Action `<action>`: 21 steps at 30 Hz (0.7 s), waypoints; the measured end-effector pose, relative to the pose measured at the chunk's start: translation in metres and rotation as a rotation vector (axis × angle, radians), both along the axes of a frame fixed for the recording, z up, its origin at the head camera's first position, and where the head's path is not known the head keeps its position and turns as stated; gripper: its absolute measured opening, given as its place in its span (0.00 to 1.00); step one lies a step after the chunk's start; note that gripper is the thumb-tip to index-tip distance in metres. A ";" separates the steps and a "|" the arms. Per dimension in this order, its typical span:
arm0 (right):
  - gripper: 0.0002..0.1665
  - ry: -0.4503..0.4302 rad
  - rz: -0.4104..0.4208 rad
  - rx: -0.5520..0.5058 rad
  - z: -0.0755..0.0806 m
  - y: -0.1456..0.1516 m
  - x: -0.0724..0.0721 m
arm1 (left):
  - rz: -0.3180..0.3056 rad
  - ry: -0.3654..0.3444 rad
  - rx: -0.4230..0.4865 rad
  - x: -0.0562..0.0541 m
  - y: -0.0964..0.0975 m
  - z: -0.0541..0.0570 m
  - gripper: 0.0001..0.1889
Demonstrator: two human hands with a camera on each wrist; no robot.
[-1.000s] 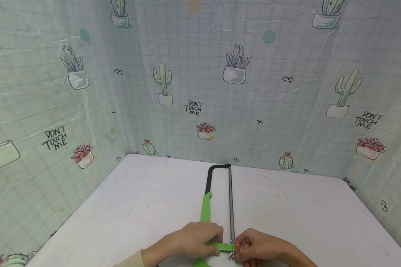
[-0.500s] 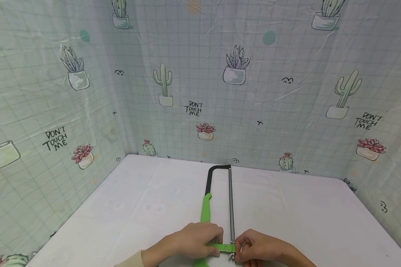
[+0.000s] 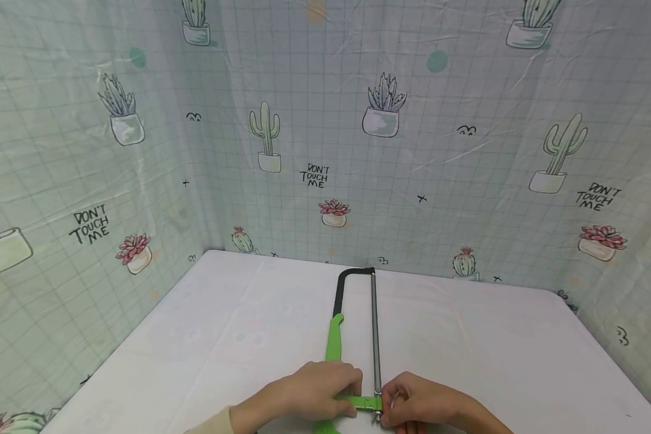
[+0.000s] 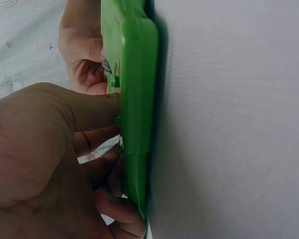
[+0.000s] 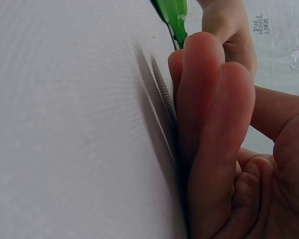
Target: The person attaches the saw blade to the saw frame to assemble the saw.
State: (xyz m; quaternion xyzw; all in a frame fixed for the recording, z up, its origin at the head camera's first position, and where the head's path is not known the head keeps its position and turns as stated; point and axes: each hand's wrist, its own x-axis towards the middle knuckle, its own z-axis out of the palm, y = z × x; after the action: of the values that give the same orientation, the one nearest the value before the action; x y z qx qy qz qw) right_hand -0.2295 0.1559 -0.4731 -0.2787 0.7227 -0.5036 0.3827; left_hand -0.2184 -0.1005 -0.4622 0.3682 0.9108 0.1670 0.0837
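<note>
A hacksaw [image 3: 334, 339] with a green handle, a black front bow and a grey blade [image 3: 375, 331] lies flat on the white table, blade side to the right. My left hand [image 3: 322, 389] grips its green frame, thumb and fingers spread around the rear crossbar [image 3: 366, 402]. In the left wrist view, the green handle [image 4: 138, 89] runs along the tabletop. At the blade's near end sits a small metal wing nut [image 3: 377, 416]. My right hand [image 3: 423, 399] pinches there with curled thumb and index finger. The exact contact is partly hidden by the fingertips.
The white table [image 3: 499, 355] extends to both sides of the hands. A cactus-printed sheet [image 3: 325, 138] hangs behind the table and along its sides.
The wing nut's wings sit at a slightly different angle from frame to frame. Both hands and the hacksaw stay in nearly the same place.
</note>
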 end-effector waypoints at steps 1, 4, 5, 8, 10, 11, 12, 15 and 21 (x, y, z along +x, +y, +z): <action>0.03 0.000 0.000 -0.001 0.000 0.000 0.000 | 0.001 -0.001 0.000 0.000 0.000 0.000 0.09; 0.03 -0.001 0.000 0.000 0.000 0.000 0.000 | 0.004 -0.001 -0.001 0.000 0.000 0.000 0.09; 0.04 0.000 0.000 0.001 0.000 0.000 0.000 | 0.005 -0.002 -0.002 0.000 0.000 0.000 0.09; 0.04 0.004 -0.004 0.005 -0.001 0.000 -0.001 | 0.004 -0.002 -0.002 0.000 0.000 0.000 0.08; 0.04 0.008 -0.006 0.007 -0.002 0.000 -0.001 | 0.003 0.001 -0.002 0.000 0.000 0.000 0.08; 0.04 0.012 -0.007 0.008 -0.002 0.000 -0.001 | 0.000 0.007 -0.002 0.000 0.000 0.000 0.08; 0.04 0.015 -0.008 0.008 -0.002 0.000 -0.001 | -0.003 0.013 -0.001 0.000 0.000 0.000 0.08; 0.05 0.024 -0.010 0.004 -0.003 0.000 -0.001 | -0.012 0.033 0.002 -0.001 -0.001 -0.001 0.09; 0.05 0.024 -0.014 0.002 -0.003 -0.001 -0.002 | -0.023 0.037 0.012 -0.001 -0.002 -0.001 0.09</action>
State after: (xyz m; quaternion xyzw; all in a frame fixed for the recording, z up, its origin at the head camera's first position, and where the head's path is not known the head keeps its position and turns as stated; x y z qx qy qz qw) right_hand -0.2312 0.1553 -0.4760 -0.2793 0.7297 -0.5021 0.3706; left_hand -0.2197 -0.1021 -0.4633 0.3823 0.9068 0.1645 0.0666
